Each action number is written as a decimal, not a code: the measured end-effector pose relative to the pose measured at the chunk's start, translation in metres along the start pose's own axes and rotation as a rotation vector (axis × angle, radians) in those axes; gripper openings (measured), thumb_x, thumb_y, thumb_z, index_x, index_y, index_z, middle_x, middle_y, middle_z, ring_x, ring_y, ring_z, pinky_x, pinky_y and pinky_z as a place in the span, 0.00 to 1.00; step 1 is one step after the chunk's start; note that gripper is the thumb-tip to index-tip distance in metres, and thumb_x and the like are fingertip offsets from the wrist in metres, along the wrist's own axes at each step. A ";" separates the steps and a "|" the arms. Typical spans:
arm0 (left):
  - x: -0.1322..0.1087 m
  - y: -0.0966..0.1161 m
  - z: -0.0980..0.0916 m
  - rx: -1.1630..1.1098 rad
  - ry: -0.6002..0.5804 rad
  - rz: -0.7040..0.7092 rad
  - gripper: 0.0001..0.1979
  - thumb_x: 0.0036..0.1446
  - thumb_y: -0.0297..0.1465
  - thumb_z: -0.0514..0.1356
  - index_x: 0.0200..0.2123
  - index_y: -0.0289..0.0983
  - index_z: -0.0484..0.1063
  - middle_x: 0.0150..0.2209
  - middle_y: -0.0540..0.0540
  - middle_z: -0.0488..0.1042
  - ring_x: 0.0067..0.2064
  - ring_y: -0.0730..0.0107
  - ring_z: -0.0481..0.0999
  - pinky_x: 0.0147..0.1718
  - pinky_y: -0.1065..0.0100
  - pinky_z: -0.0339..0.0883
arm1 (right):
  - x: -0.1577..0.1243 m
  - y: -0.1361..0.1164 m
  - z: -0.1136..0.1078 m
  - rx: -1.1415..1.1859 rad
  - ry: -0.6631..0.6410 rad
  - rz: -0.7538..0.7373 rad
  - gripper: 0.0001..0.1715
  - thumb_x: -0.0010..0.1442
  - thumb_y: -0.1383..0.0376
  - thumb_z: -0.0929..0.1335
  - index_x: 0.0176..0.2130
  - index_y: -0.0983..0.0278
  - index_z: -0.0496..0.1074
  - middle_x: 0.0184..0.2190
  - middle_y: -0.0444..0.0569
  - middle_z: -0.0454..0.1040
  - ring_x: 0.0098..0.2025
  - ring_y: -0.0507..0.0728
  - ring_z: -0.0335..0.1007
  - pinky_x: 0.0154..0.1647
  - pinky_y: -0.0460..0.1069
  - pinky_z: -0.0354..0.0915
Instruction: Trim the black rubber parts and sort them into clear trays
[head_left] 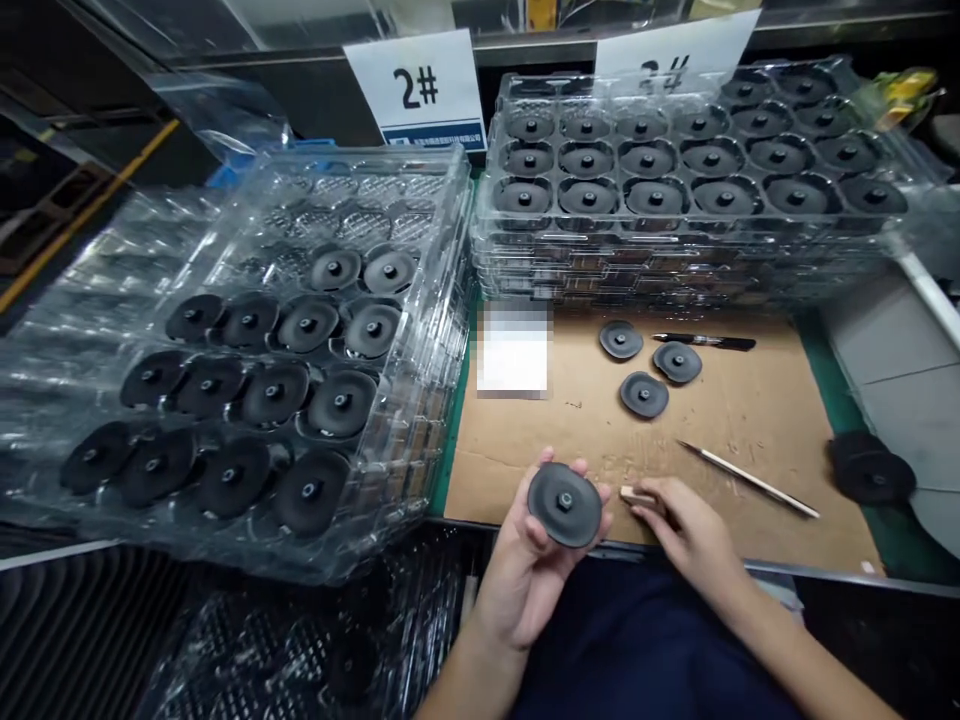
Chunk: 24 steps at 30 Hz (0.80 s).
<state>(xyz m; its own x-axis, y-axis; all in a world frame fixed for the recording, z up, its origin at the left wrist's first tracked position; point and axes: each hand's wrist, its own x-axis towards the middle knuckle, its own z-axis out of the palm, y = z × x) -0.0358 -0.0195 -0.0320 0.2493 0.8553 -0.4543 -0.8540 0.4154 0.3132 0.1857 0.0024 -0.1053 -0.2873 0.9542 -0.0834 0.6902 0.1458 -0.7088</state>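
Note:
My left hand (525,555) holds a black round disc (565,503) with a small centre hub, fingers curled round its rim, just above the near edge of the brown cardboard sheet (750,420). My right hand (686,530) is closed on a small pale tool (628,494), whose tip points at the disc's right edge. Three more black discs (651,366) lie on the cardboard farther back.
A stack of clear trays (420,330) partly filled with discs stands at the left. A stack of full trays (675,240) stands at the back. A black pen (709,342), a thin stick (750,480), a black piece (870,468) and a "2#" sign (416,90) are nearby.

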 end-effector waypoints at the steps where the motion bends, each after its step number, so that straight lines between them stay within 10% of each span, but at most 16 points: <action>1: 0.000 0.001 0.002 0.010 0.001 0.008 0.32 0.46 0.39 0.67 0.55 0.43 0.64 0.58 0.43 0.65 0.57 0.45 0.66 0.57 0.51 0.59 | -0.001 -0.004 -0.001 0.020 -0.003 -0.006 0.11 0.63 0.61 0.62 0.42 0.62 0.71 0.38 0.51 0.74 0.42 0.56 0.71 0.44 0.50 0.68; 7: 0.005 0.003 0.013 0.096 0.005 0.048 0.32 0.44 0.37 0.68 0.53 0.41 0.66 0.56 0.41 0.68 0.55 0.51 0.69 0.54 0.59 0.63 | 0.024 -0.079 -0.046 0.109 0.064 0.010 0.14 0.63 0.62 0.63 0.48 0.58 0.69 0.40 0.46 0.73 0.37 0.52 0.71 0.34 0.46 0.67; 12: 0.009 0.006 0.027 0.211 0.017 0.078 0.32 0.42 0.35 0.70 0.53 0.41 0.68 0.50 0.43 0.73 0.53 0.58 0.72 0.50 0.67 0.66 | 0.031 -0.149 -0.064 0.292 0.084 -0.358 0.17 0.61 0.73 0.62 0.50 0.63 0.68 0.41 0.49 0.72 0.43 0.51 0.68 0.45 0.46 0.65; 16: 0.008 0.003 0.037 0.239 -0.001 0.134 0.32 0.39 0.35 0.71 0.51 0.43 0.70 0.51 0.45 0.73 0.52 0.56 0.72 0.51 0.64 0.67 | 0.034 -0.156 -0.069 0.278 -0.103 -0.379 0.14 0.61 0.74 0.62 0.44 0.64 0.71 0.35 0.46 0.71 0.36 0.48 0.68 0.38 0.43 0.66; 20: 0.007 -0.005 0.045 0.318 -0.035 0.110 0.33 0.37 0.37 0.71 0.50 0.40 0.71 0.47 0.42 0.75 0.51 0.56 0.73 0.53 0.63 0.65 | 0.032 -0.148 -0.075 0.228 0.203 -0.465 0.17 0.60 0.75 0.62 0.49 0.67 0.69 0.38 0.50 0.73 0.39 0.52 0.68 0.43 0.47 0.66; 24: 0.006 -0.010 0.049 0.315 -0.030 0.100 0.33 0.37 0.34 0.71 0.51 0.43 0.70 0.49 0.45 0.74 0.50 0.58 0.74 0.51 0.63 0.66 | 0.020 -0.141 -0.083 0.291 -0.042 -0.411 0.15 0.60 0.75 0.63 0.45 0.64 0.70 0.35 0.46 0.73 0.36 0.50 0.69 0.39 0.44 0.67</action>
<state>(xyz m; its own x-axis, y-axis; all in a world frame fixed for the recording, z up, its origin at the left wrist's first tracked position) -0.0033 -0.0035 0.0029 0.1884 0.9034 -0.3851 -0.6928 0.4002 0.5999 0.1374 0.0221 0.0514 -0.5271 0.8210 0.2195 0.3021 0.4224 -0.8546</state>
